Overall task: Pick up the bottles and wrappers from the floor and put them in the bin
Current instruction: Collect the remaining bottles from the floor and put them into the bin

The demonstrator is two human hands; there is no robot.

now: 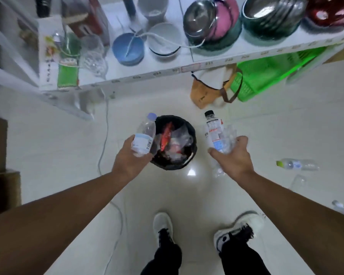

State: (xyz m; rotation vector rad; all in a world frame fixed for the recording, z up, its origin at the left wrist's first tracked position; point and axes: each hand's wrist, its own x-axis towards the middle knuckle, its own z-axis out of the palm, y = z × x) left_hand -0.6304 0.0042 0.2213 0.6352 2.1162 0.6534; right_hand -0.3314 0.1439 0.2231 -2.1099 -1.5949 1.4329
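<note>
A black bin [193,153] stands on the pale floor between my hands, holding a red wrapper [166,136] and clear plastic. My left hand [130,158] grips a clear bottle with a pale blue cap [145,133] at the bin's left rim. My right hand [233,158] holds a black-capped bottle with a red and white label [213,128] together with crumpled clear bottles, just right of the bin. On the floor to the right lie a green-capped bottle [297,164], a clear wrapper or cup [298,181] and another bottle [343,209] at the frame's edge.
A white shelf [187,66] with bowls and steel basins juts over the floor behind the bin. Under it are a brown bag [205,94] and a green basket [266,76]. A white cable [104,139] runs down the floor at left. Cardboard boxes [0,171] stand far left. My shoes [163,225] are below.
</note>
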